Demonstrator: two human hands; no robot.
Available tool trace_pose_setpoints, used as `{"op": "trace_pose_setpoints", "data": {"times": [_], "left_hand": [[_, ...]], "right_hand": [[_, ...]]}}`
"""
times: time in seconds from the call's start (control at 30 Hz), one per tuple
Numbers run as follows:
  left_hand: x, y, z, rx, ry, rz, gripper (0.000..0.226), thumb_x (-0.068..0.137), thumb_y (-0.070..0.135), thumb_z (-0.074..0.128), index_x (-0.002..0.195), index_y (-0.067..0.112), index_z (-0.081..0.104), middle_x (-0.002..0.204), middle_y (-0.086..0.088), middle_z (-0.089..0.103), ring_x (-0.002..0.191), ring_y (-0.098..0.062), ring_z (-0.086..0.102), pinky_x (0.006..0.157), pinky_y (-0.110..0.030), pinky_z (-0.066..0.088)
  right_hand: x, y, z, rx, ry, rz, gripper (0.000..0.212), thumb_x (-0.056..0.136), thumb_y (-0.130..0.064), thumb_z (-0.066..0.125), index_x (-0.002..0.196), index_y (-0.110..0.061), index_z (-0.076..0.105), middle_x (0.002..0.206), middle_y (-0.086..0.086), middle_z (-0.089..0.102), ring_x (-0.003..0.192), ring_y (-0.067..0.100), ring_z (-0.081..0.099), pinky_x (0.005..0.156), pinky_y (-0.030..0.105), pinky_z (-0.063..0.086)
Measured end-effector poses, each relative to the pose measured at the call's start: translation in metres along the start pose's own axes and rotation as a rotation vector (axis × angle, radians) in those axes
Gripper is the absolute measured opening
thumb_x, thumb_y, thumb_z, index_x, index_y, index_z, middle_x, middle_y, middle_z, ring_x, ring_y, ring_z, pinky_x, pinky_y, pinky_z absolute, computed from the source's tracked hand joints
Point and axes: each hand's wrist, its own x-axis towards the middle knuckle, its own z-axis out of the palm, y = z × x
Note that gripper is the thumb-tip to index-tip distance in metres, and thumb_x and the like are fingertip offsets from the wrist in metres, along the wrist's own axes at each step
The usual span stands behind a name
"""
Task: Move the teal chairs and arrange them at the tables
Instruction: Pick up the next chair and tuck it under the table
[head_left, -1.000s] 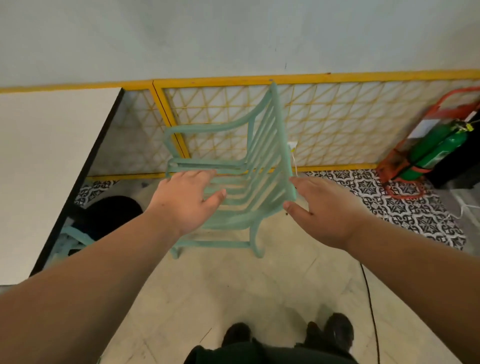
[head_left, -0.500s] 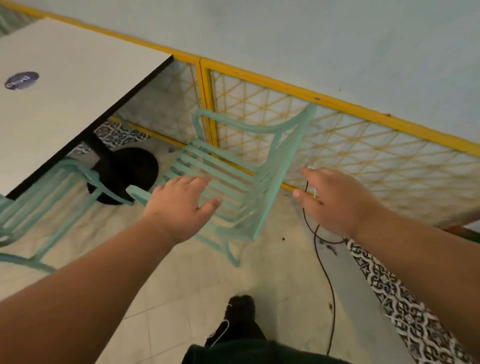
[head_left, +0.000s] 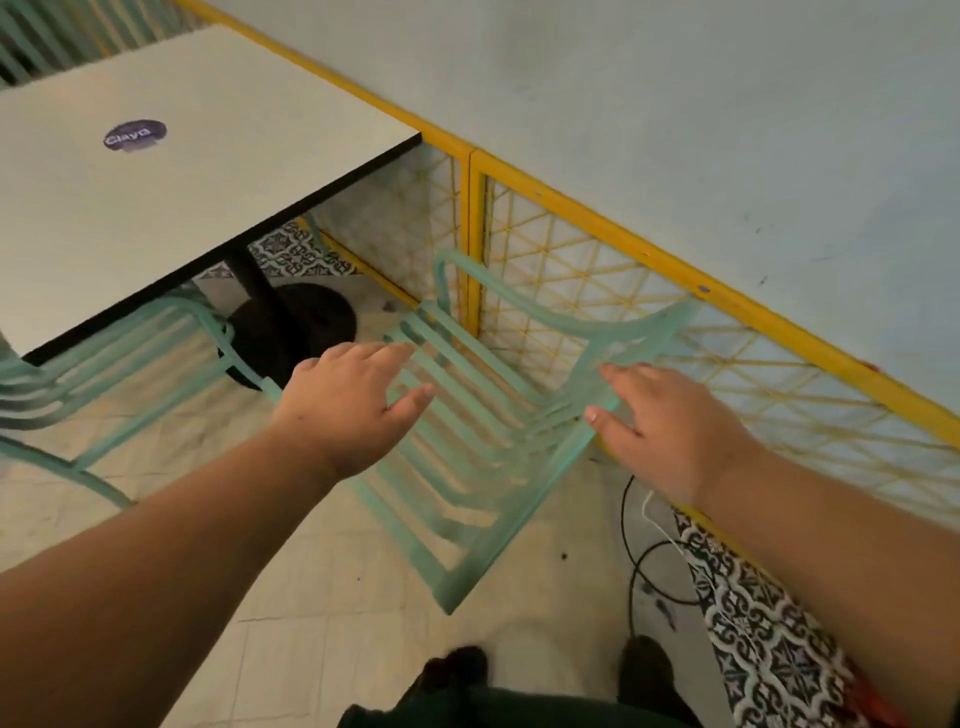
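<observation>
- Your shoes (head_left: 457, 670) stand on the floor at 6 o'clock.
- Your left hand (head_left: 353, 400) and right hand (head_left: 670, 431) spread open, fingers straight, gripping nothing, over the teal chair (head_left: 519, 522) at centre.
- At 9 o'clock a second teal chair (head_left: 202, 309) sits tucked under the worktop (head_left: 156, 208).
- A yellow lattice fence (head_left: 474, 249) runs behind, 12 to 3 o'clock.

Arms out front, well apart: left forearm (head_left: 171, 551) angles in from the lower left, right forearm (head_left: 831, 535) from the lower right. The left hand (head_left: 348, 405) is palm down, fingers straight, thumb splayed, gripping nothing. The right hand (head_left: 670, 431) is palm down too, fingers loosely spread, thumb tipped inward, holding nothing.
</observation>
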Motion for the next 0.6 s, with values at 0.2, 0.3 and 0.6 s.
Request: {"op": "trace_pose_setpoints", "data": {"times": [0.2,0.3,0.6], "left_hand": [[-0.006,0.040,0.002,-0.027,0.064,-0.218,0.070,0.097,0.070,0.028,0.156,0.034,0.034,0.156,0.006,0.045,0.145,-0.022,0.038,0.114,-0.049,0.034],[-0.018,0.072,0.007,-0.032,0.068,-0.317,0.072,0.096,0.071,0.025,0.156,0.032,0.034,0.157,0.003,0.045,0.145,-0.023,0.039,0.114,-0.049,0.034],[-0.044,0.142,0.029,-0.101,0.073,-0.480,0.070,0.097,0.071,0.023,0.157,0.034,0.031,0.158,0.007,0.043,0.146,-0.020,0.037,0.115,-0.048,0.034]], "right_hand": [[0.055,0.042,-0.019,-0.034,-0.033,-0.192,0.069,0.097,-0.061,0.035,0.150,-0.017,0.045,0.139,0.010,0.059,0.127,0.030,0.053,0.102,0.044,0.047],[0.067,0.066,-0.027,-0.023,-0.049,-0.287,0.075,0.095,-0.064,0.029,0.150,-0.016,0.044,0.138,0.011,0.058,0.129,0.031,0.051,0.105,0.047,0.045],[0.083,0.101,-0.028,-0.043,-0.106,-0.455,0.067,0.101,-0.057,0.038,0.155,-0.017,0.038,0.150,0.010,0.051,0.138,0.030,0.044,0.112,0.044,0.038]]}}
